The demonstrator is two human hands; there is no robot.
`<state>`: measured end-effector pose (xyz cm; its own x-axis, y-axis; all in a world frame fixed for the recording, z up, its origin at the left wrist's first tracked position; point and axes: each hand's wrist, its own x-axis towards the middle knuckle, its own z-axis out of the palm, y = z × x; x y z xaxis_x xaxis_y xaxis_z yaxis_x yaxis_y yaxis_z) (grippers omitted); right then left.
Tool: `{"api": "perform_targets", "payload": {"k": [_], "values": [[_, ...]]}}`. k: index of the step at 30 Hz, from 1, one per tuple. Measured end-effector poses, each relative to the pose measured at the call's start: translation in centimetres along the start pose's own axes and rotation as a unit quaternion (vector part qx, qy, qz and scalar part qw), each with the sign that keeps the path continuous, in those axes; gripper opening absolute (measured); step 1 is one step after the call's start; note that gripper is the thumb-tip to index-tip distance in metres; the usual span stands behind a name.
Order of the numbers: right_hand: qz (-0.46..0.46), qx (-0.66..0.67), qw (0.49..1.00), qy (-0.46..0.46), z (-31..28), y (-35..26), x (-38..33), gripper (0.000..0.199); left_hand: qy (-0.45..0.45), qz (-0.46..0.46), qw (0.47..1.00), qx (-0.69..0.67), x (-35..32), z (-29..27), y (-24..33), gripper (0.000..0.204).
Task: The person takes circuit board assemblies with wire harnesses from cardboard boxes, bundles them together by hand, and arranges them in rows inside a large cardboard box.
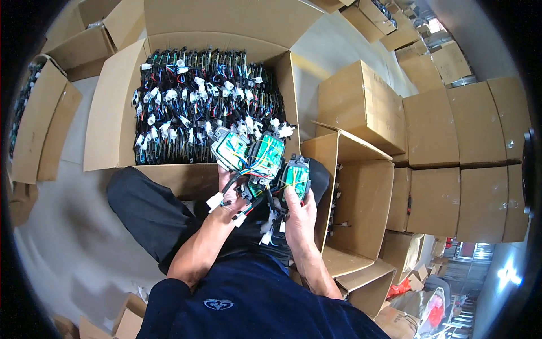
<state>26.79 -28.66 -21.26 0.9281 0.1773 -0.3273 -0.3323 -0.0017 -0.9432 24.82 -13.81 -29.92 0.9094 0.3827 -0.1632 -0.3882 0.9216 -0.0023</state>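
My left hand [228, 189] is closed around several green circuit boards [267, 153] in dark frames, with coloured wires trailing from them. White plug connectors [215, 201] dangle on short black leads near that wrist. In my right hand [300, 213] is another green circuit board [297, 174], gripped with the thumb across its face. Both hands are above my lap, close together, at the near edge of an open cardboard box [104, 116]. Packed inside that box are rows of similar wired boards [206, 104] standing on edge, with white connectors showing on top.
A second open carton [364, 195] stands just right of my right hand, with some wired parts low inside. Behind it are a closed carton [364, 104] and a stacked wall of cartons [432, 200]. Another open carton [42, 127] with parts is at far left.
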Motion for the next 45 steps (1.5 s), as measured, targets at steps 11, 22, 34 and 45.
{"api": "perform_targets", "payload": {"k": [11,22,34,45], "values": [[-0.348,-0.183,0.917,0.067,1.0,-0.1,-2.3,0.062,0.035,-0.020,0.998,-0.044,1.3,-1.4,3.8,0.066],[0.013,0.157,0.976,-0.150,4.7,-7.9,0.3,0.048,-0.038,0.115,0.988,0.099,1.5,-3.6,4.6,0.066],[-0.162,-0.083,0.972,-0.146,8.1,-1.7,0.4,0.056,-0.073,0.016,0.990,0.117,-0.7,2.0,4.9,0.070],[-0.126,0.075,0.980,-0.135,1.5,-10.6,3.4,0.054,0.003,0.024,0.999,0.035,-0.1,0.4,8.3,0.069]]}}
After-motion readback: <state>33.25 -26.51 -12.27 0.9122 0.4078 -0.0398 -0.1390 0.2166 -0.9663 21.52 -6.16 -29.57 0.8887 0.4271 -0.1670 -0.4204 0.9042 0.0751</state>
